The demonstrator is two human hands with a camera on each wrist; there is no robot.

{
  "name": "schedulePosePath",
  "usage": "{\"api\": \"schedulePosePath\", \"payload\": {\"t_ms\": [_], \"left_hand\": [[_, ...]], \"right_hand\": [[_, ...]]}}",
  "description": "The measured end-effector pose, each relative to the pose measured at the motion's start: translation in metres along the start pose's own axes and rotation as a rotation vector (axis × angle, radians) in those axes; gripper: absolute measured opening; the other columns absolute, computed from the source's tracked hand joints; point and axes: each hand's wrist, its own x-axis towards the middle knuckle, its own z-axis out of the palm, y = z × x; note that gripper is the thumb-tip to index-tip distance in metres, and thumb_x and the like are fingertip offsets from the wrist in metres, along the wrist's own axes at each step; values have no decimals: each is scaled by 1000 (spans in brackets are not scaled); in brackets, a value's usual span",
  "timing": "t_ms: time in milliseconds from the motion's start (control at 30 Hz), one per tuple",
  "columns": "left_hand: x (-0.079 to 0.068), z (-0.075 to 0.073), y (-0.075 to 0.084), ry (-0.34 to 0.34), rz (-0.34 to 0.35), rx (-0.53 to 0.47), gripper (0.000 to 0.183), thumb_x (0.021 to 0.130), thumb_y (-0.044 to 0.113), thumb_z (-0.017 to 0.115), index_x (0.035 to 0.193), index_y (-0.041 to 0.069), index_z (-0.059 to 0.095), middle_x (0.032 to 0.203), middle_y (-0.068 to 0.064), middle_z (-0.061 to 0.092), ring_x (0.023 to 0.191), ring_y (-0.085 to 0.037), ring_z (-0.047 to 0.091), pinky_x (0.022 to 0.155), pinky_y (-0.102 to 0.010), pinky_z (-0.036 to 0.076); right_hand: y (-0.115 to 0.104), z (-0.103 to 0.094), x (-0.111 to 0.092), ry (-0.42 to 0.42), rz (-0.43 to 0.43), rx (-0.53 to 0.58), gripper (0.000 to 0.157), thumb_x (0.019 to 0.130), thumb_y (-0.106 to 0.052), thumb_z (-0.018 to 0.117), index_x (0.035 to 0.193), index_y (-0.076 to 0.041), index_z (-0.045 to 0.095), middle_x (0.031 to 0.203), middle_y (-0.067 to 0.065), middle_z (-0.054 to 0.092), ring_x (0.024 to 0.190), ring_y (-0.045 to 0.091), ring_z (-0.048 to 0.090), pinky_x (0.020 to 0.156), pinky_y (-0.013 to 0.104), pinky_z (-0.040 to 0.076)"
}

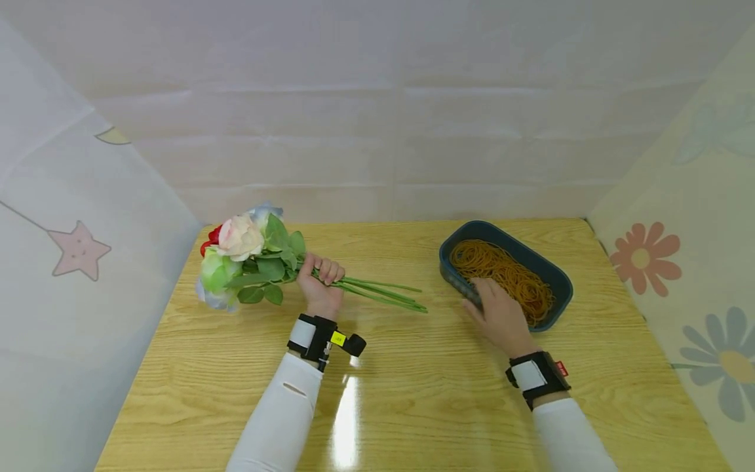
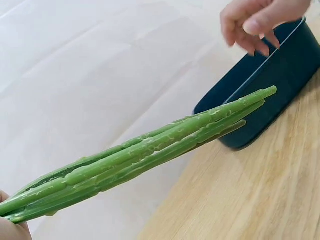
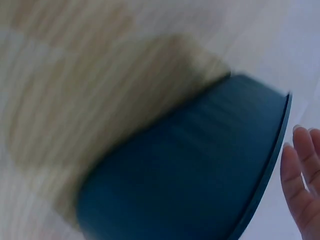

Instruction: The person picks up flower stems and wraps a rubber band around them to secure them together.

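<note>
We see one container, a dark blue tub [image 1: 533, 262], standing upright on the wooden table [image 1: 413, 393]. Inside it lies a tangled heap of tan-orange rubber bands [image 1: 495, 269], spread along most of its length and sitting below its rim, with a strip of bare inner wall showing along the far side.

To the left of the tub, the left hand [image 1: 321, 282] grips a bouquet [image 1: 271, 269], its fingers curled round the green stems [image 1: 383, 295] just beside the leaves. The cut ends point towards the tub and stop short of it in the head view. The pink-white, red, green and pale blue blooms lie beyond the fist, on the side away from the tub.

The right hand [image 1: 500, 314] is over the tub's near side, its fingers loosely bent, a little apart and holding nothing that we can make out. We cannot tell whether they touch the rim or the bands; the bouquet is well apart from them, left of the tub.
</note>
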Motion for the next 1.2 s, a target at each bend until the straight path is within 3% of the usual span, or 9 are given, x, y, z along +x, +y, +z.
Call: {"api": "schedulePosePath", "payload": {"t_ms": [200, 300, 433, 567, 967, 1200], "left_hand": [[4, 0, 11, 19, 14, -24, 43, 101, 29, 34, 61, 13, 36, 50, 2, 15, 51, -12, 5, 52, -22, 13], [5, -1, 13, 15, 14, -22, 43, 101, 30, 35, 61, 13, 36, 50, 2, 15, 50, -12, 6, 51, -22, 14], [5, -2, 12, 3, 6, -32, 44, 102, 30, 33, 62, 13, 36, 52, 2, 13, 50, -12, 5, 51, -22, 14], [3, -3, 11, -1, 8, -45, 44, 102, 29, 32, 62, 12, 36, 53, 2, 11, 50, -12, 5, 52, -22, 11], [1, -3, 7, -22, 21, -9, 45, 102, 29, 29, 62, 13, 36, 54, 2, 10, 50, -13, 5, 55, -23, 7], [-1, -2, 3, -37, 10, 26, 44, 103, 28, 29, 62, 13, 36, 54, 1, 10, 50, -13, 7, 57, -24, 7]], "right_hand": [[44, -34, 20, 47, 142, -90, 35, 89, -18, 61, 112, 8, 53, 90, 26, 59, 49, 24, 51, 41, 36, 39], [63, -45, 28, 0, 188, -107, 29, 89, -15, 61, 105, 8, 55, 76, 21, 59, 48, 20, 48, 42, 34, 37], [81, -51, 36, -109, 232, -111, 23, 90, -14, 58, 99, 8, 57, 71, 18, 60, 49, 18, 49, 43, 32, 37], [89, -48, 43, -217, 256, -113, 19, 92, -15, 55, 92, 4, 56, 65, 14, 57, 48, 18, 47, 43, 30, 34], [90, -30, 50, -357, 260, -158, 27, 90, -24, 60, 73, -4, 55, 56, 6, 52, 45, 16, 47, 42, 28, 33], [95, -25, 50, -365, 237, -188, 32, 91, -26, 59, 66, -9, 47, 51, 3, 40, 44, 16, 43, 44, 28, 29]]}}
